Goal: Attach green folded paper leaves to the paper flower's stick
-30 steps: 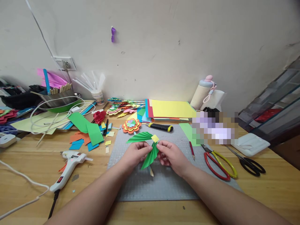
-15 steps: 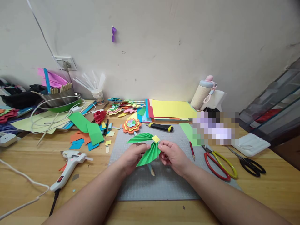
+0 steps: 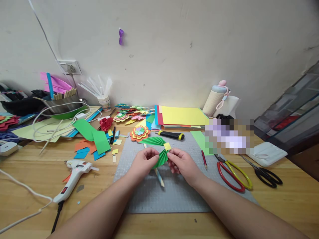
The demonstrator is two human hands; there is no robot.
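Note:
Between my two hands is a pleated green paper leaf piece (image 3: 162,158) with two fan-like lobes joined at a small yellow paper square (image 3: 167,146). My left hand (image 3: 145,162) pinches the near lobe, thumb on top, and covers part of it. My right hand (image 3: 179,163) grips the same lobe's right edge, just below the yellow square. Away from me and to the left points the other lobe (image 3: 153,141). A layered orange, yellow and green paper flower (image 3: 140,133) lies beyond it, and the lower end of a striped paper stick (image 3: 159,178) shows under my hands.
A grey cutting mat (image 3: 149,202) lies beneath. To the left are a glue gun (image 3: 73,179) and coloured paper pieces (image 3: 94,137). A utility knife (image 3: 171,135) and a paper stack (image 3: 184,116) lie behind. On the right are a pencil (image 3: 204,160), red-and-yellow-handled scissors (image 3: 230,174) and black scissors (image 3: 267,177).
The pleated leaf has turned and shifted slightly right. My left hand has moved right over the near lobe, covering more of it. More of the striped stick shows below.

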